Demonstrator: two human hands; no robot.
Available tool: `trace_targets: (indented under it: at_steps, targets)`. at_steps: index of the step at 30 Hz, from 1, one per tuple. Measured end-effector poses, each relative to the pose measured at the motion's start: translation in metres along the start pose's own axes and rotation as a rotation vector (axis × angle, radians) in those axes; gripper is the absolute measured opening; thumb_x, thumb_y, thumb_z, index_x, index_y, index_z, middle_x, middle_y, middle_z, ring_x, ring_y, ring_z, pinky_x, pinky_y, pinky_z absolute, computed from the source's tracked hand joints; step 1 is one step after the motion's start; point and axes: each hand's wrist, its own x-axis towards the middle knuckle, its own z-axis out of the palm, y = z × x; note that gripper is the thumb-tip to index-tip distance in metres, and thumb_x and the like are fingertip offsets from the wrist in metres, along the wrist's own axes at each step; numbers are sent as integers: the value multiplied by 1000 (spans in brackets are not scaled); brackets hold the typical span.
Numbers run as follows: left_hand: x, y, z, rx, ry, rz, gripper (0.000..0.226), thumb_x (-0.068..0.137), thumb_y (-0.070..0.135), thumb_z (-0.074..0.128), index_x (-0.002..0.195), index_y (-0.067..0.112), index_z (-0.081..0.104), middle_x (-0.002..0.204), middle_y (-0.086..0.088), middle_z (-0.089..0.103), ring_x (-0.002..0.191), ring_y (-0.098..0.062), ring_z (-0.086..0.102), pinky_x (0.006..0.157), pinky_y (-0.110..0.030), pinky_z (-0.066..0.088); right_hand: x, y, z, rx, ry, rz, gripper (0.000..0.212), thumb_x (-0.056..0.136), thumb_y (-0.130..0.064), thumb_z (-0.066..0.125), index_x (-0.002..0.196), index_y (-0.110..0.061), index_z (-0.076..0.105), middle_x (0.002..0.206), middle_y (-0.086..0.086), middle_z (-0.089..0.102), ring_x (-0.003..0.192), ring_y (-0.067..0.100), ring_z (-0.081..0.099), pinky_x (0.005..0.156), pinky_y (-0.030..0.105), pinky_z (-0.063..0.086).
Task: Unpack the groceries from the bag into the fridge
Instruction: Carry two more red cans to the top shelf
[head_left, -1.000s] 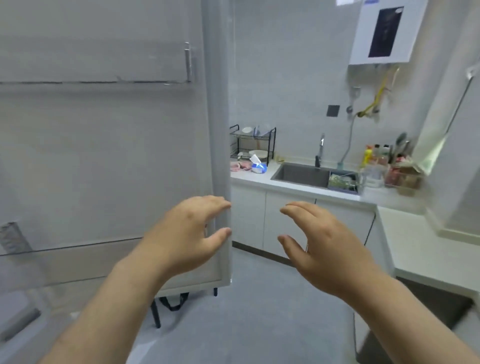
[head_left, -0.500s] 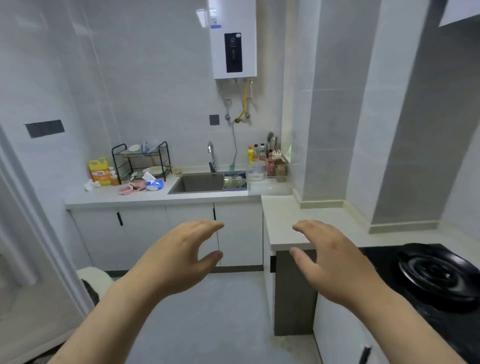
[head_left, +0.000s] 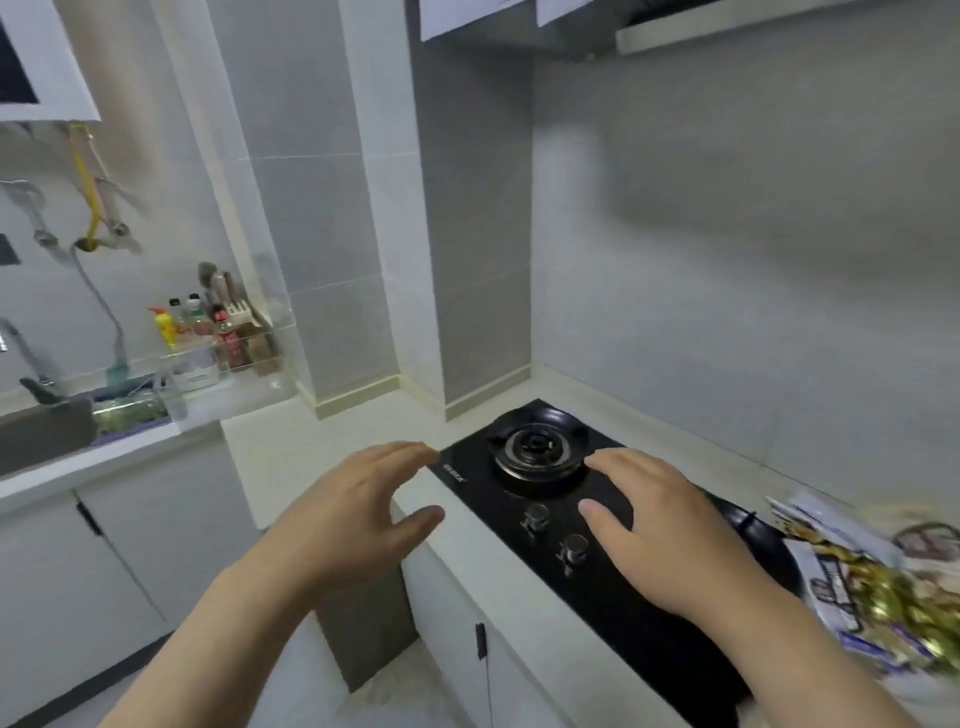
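Both hands are out in front and empty: the left hand (head_left: 358, 514) and the right hand (head_left: 654, 530) have their fingers loosely spread and a little curved, gripping nothing. The groceries (head_left: 883, 587), a blurred heap of printed packets in gold and purple, lie well off to the right of the right hand's fingers, back by its forearm. I cannot tell whether a bag is round them, and the fridge is nowhere in sight. I'd say the step is reaching for the next packet. To do it well, the right hand should swing right, clear of the cooker, come down with fingers wide and close on a packet's body rather than a corner. Slick film packs will likely slide over each other, so the left could steady the heap. Beneath the right fingers sits a black glass hob (head_left: 613, 597), its burner (head_left: 537, 447) just left of the fingertips and two knobs (head_left: 535, 517) beside the thumb, best not brushed. The left fingertips hover over the pale worktop (head_left: 322, 441). Far to their left are a sink (head_left: 47, 426) and bottles (head_left: 208, 327) against grey tiled walls (head_left: 727, 234).
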Motion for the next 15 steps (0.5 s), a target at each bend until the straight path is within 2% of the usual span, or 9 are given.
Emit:
trace_targets:
  at_steps: [5,10,15]
  targets:
    - [70,22,37,-85,-65,203,56,93,48,54,145,35,38,147,22,39,134,0,37,104,-13,27,-9,49,-13,-73,63,199,44,96,-42,50,139,-33,46,139,-23,44,129,2,38,100,15,29]
    - [130,44,72,-173,-120,364,57,92,47,55,145,32,40,146,22,40,134,1,36,103,-13,29,-16,79,-27,-161,97,356,36,96,-39,52,131,-34,51,125,-24,50,117,2,44,91,15,31]
    - [176,61,105,-237,-187,502,59,91,48,55,146,33,40,150,19,39,139,-1,34,111,-21,31,-33,100,-37,-222,134,543,37,96,-37,53,132,-32,52,130,-18,52,121,5,46,95,17,33]
